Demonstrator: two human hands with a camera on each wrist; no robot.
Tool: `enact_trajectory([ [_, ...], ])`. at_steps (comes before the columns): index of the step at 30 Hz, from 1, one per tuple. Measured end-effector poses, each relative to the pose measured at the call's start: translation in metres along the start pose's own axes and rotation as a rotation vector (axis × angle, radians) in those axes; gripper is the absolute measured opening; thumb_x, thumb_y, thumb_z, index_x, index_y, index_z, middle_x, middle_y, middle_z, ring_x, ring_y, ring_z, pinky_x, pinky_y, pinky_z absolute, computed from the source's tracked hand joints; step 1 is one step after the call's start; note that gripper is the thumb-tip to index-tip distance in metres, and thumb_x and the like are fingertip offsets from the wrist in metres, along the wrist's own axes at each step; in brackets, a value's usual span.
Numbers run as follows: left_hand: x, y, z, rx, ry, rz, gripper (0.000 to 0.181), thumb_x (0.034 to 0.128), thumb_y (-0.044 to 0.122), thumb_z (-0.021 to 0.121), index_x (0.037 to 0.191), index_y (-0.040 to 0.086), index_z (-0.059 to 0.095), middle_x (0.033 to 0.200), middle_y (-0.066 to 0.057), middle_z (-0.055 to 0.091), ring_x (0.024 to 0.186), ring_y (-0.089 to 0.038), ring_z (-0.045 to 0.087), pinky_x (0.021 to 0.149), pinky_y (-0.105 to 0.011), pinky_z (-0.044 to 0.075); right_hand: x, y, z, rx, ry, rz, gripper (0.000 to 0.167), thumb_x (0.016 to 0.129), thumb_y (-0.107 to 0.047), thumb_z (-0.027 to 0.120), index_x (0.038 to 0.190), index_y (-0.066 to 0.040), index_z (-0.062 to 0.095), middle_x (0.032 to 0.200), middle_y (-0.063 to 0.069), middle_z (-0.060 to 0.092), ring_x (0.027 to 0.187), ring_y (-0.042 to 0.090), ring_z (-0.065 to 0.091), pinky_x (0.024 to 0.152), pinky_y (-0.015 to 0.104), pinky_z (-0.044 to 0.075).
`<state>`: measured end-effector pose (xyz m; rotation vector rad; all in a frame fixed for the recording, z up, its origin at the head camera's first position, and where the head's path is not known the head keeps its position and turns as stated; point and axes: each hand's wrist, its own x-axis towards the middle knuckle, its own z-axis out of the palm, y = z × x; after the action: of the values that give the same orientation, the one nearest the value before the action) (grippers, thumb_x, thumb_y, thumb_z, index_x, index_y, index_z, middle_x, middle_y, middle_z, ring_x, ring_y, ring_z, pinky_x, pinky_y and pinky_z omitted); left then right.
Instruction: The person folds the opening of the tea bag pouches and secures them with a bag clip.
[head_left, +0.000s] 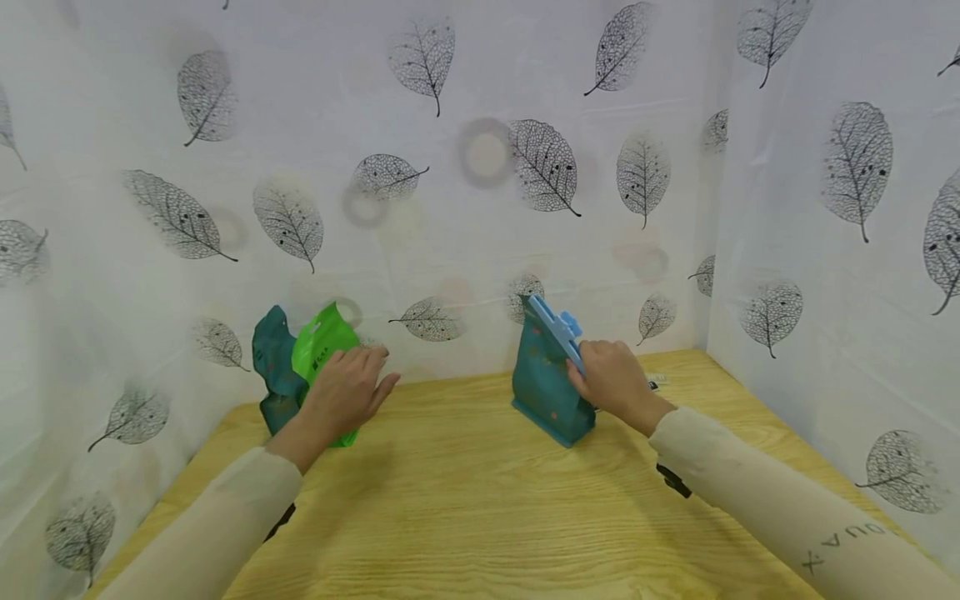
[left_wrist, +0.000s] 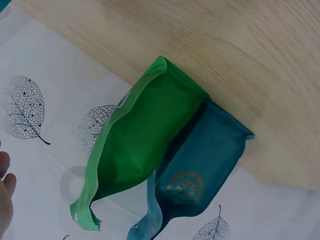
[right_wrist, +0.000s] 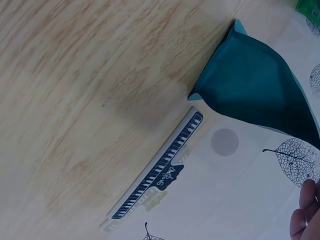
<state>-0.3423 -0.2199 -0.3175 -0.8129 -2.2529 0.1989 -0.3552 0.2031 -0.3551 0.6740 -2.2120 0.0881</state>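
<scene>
The right-hand grip [head_left: 613,379] pinches the blue bag clip [head_left: 557,327] at the top of the teal pouch [head_left: 547,387], while the left-hand grip [head_left: 347,385], thumb spread, hangs near the green pouch [head_left: 324,340].

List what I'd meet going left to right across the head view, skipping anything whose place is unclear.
Crumpled teal bag, bright green bag, second teal bag with a blue clip along its top, right hand.
</scene>
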Motion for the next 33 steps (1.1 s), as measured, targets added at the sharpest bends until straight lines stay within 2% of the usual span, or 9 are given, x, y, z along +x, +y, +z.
enact_trajectory([
  [8,-0.006,-0.005,-0.002,0.003,-0.011,-0.029,0.048,0.0978,0.035,0.061,0.122,-0.006,0.059,0.104,-0.021,0.070,0.094,-0.036,0.067,0.082,-0.048,0.053,-0.002,0.005,0.000,-0.004,0.007,0.032,0.030,0.090,-0.018,0.066,0.067,-0.008,0.049,0.052,0.003,0.046,0.042,0.014,0.041,0.043,0.034,0.040],
  [18,-0.013,-0.013,-0.002,0.000,-0.056,-0.087,0.047,0.0996,0.035,0.058,0.125,-0.006,0.057,0.111,-0.023,0.070,0.104,-0.039,0.066,0.087,-0.052,0.052,-0.003,0.008,-0.003,-0.023,-0.011,0.066,0.029,0.090,-0.017,0.065,0.068,-0.007,0.050,0.053,0.004,0.047,0.043,0.015,0.042,0.043,0.033,0.039],
  [25,-0.018,-0.018,-0.004,0.011,-0.038,-0.110,0.044,0.0986,0.032,0.059,0.122,-0.006,0.057,0.107,-0.023,0.070,0.100,-0.039,0.067,0.080,-0.051,0.053,-0.005,0.013,-0.005,-0.033,-0.028,0.086,0.030,0.090,-0.017,0.066,0.067,-0.007,0.050,0.053,0.004,0.047,0.042,0.015,0.043,0.043,0.034,0.040],
  [33,-0.024,-0.023,-0.005,0.058,-0.074,-0.184,0.048,0.0997,0.034,0.057,0.122,-0.008,0.057,0.110,-0.025,0.070,0.101,-0.041,0.067,0.080,-0.054,0.053,-0.008,0.019,-0.007,-0.046,-0.026,0.097,0.031,0.089,-0.015,0.066,0.065,-0.007,0.048,0.052,0.005,0.047,0.042,0.015,0.043,0.041,0.032,0.041],
])
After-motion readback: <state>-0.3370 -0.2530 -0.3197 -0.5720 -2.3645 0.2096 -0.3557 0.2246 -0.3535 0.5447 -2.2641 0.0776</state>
